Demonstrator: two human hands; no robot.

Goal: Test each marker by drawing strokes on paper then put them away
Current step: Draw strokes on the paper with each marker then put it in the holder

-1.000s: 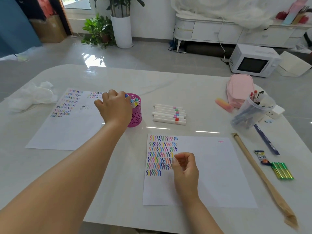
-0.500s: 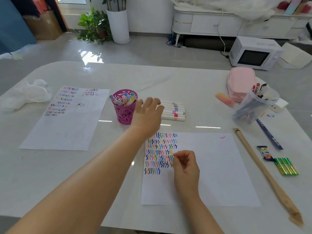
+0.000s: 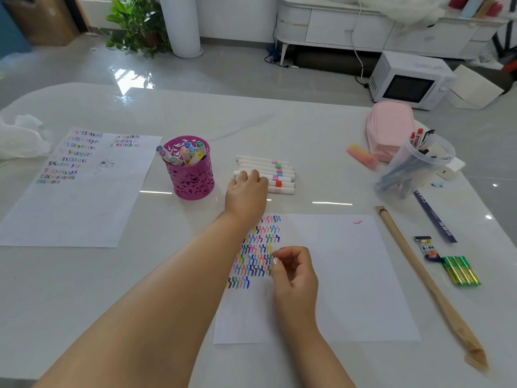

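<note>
Several white markers (image 3: 279,175) with coloured bands lie side by side past the middle of the table. My left hand (image 3: 246,194) reaches over them, its fingertips down on their left ends; whether it grips one is hidden. A purple cut-out pen cup (image 3: 193,180) holding several markers stands to the left of that hand. In front lies a white sheet (image 3: 335,275) with rows of coloured strokes at its left side. My right hand (image 3: 295,278) rests on this sheet beside the strokes, fingers loosely curled, holding nothing.
A second stroke-covered sheet (image 3: 84,205) lies at the left, crumpled white plastic (image 3: 19,135) behind it. On the right are a pink pencil case (image 3: 390,127), a tilted clear cup of pens (image 3: 411,169), a ruler (image 3: 433,217), a long wooden stick (image 3: 419,273) and a green pack (image 3: 460,271).
My left hand left the purple cup, swung right and came down on the row of white markers. My right hand stayed on the sheet.
</note>
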